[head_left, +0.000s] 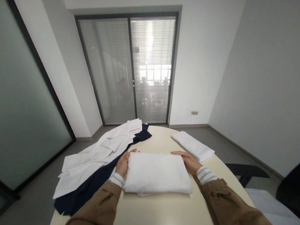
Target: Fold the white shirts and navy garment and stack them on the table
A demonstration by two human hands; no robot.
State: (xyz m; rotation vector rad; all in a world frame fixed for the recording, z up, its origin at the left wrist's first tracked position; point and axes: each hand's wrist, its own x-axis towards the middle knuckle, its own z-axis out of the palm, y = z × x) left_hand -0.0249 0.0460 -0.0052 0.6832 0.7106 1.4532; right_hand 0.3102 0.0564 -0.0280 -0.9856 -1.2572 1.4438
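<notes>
We see a folded white cloth (156,173) lying flat on the cream table (162,214), low in the centre of the frame. Our left hand (123,164) rests flat against its left edge, fingers extended; our right hand (188,162) lies the same way along its right edge. To the upper right sits another folded white piece (193,145); at left, loose white garments (96,155) overlie dark navy fabric (93,185).

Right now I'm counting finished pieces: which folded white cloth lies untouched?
The smaller folded white cloth at the table's far right; the larger folded cloth sits between the left hand and right hand.
</notes>
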